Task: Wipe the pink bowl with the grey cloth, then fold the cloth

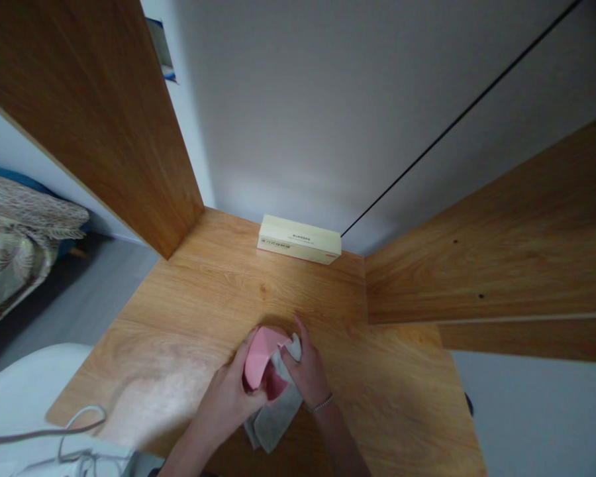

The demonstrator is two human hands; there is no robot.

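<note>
My left hand [228,394] is closed around a pink cup-like object [259,358], holding it tilted just above the wooden desk [189,305]. My right hand [305,371], with a thin bracelet at the wrist, presses a grey cloth [274,417] against the pink object, fingers curled on the cloth. The cloth hangs down under both hands onto the desk.
A long cream box [298,239] lies at the back of the desk against the grey wall. Wooden panels rise at the left [104,112] and right [491,252]. A white chair with a cable [40,424] sits at lower left, a bed [14,232] beyond it.
</note>
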